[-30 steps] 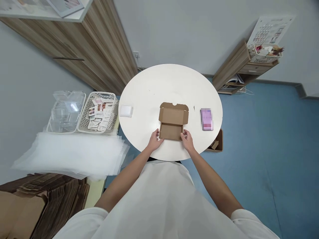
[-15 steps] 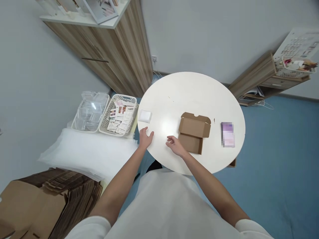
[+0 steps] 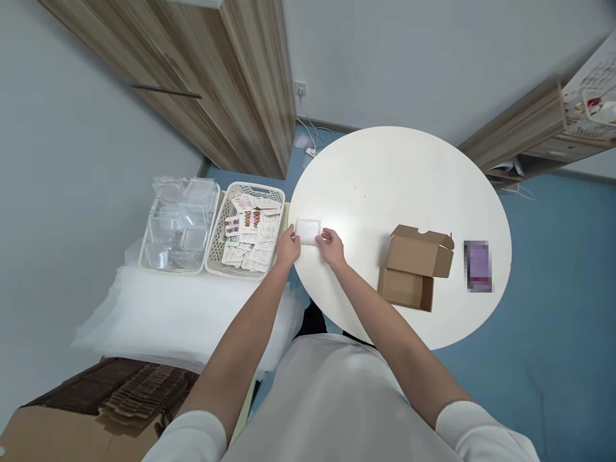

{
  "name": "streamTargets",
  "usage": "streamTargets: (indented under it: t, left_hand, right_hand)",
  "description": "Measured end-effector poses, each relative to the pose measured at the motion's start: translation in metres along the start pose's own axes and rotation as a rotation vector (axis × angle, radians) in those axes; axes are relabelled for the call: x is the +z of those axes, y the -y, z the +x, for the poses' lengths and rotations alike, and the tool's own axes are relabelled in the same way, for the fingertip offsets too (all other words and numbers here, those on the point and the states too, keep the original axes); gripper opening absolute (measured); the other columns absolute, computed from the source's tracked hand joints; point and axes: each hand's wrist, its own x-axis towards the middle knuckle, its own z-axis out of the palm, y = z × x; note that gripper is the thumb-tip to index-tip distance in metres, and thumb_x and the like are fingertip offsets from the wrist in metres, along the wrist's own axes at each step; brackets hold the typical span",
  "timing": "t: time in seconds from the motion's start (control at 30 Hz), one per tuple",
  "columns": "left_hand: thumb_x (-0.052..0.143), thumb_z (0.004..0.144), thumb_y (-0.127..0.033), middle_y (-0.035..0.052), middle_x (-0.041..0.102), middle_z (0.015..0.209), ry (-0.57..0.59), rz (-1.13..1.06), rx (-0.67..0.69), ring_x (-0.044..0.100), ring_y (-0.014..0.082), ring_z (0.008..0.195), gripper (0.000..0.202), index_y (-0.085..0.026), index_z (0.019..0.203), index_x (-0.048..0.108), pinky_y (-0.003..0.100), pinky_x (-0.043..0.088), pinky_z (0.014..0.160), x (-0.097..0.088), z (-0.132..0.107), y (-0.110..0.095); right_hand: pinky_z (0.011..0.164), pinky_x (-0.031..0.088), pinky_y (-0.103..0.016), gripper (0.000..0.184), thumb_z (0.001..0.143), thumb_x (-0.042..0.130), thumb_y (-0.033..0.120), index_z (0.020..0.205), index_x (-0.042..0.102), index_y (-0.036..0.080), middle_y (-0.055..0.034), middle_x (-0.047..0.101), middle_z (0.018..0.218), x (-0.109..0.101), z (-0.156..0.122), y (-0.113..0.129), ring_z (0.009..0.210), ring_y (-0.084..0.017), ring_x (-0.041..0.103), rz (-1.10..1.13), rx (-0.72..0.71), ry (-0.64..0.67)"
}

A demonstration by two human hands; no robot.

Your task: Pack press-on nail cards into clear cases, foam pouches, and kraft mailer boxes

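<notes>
Left hand [image 3: 289, 246] and right hand [image 3: 330, 246] have moved to the flat white packet [image 3: 308, 229] near the left edge of the round white table [image 3: 409, 173], fingers half-curled at its sides, grip unclear. A loose pinch could drop it. Leftward, a white plastic basket [image 3: 215, 252] holds printed cards [image 3: 250, 239]; rightward, a brown cardboard box [image 3: 414, 255] stands open.

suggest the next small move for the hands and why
Probably close both hands gently on the white packet and lift it slightly: the left hand is at its left edge and the right hand at its right, while the brown box stands open with its inside bottom showing.
</notes>
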Motion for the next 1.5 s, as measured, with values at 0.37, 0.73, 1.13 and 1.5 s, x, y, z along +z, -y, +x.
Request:
streamTargets:
  t: [0.37,0.73,1.13,1.5]
  left_hand:
    - [0.056,0.067,-0.022,0.0028,0.055,0.086,0.076,-0.409,-0.025,0.052,0.0083,0.061,0.044,-0.018,0.11,0.055,0.025,0.046,0.065,0.01,-0.044,-0.006]
    - [0.053,0.072,-0.026,0.0032,0.055,0.092,0.309,-0.255,0.243,0.056,0.0106,0.068,0.049,-0.023,0.119,0.039,0.026,0.048,0.064,0.077,-0.161,-0.11]
    - [0.047,0.071,-0.018,0.0056,0.062,0.092,0.429,-0.007,0.239,0.06,0.0169,0.073,0.047,-0.019,0.119,0.043,0.031,0.044,0.075,0.148,-0.198,-0.131]
    - [0.045,0.072,-0.023,0.0143,0.057,0.108,0.45,0.086,0.197,0.052,0.0258,0.104,0.026,-0.015,0.095,0.056,0.036,0.039,0.084,0.155,-0.198,-0.14]
  right_hand:
    - [0.07,0.048,-0.028,0.029,0.065,0.057,0.025,0.093,0.053,0.023,-0.0003,0.064,0.089,-0.036,-0.024,-0.008,0.076,-0.013,0.06,0.0,0.018,0.031]
    - [0.068,0.049,-0.031,0.034,0.07,0.055,0.025,0.103,0.047,0.023,-0.0033,0.064,0.09,-0.206,-0.116,-0.037,0.072,-0.015,0.061,-0.115,-0.143,-0.092]
    - [0.065,0.042,-0.028,0.028,0.069,0.051,0.016,0.095,0.046,0.023,0.0011,0.061,0.079,-0.263,-0.11,-0.096,0.068,-0.014,0.057,-0.363,-0.122,-0.089]
    - [0.065,0.037,-0.03,0.022,0.07,0.048,0.01,0.089,0.048,0.02,-0.0054,0.056,0.081,-0.257,-0.093,-0.099,0.075,-0.019,0.053,-0.638,-0.196,-0.015]
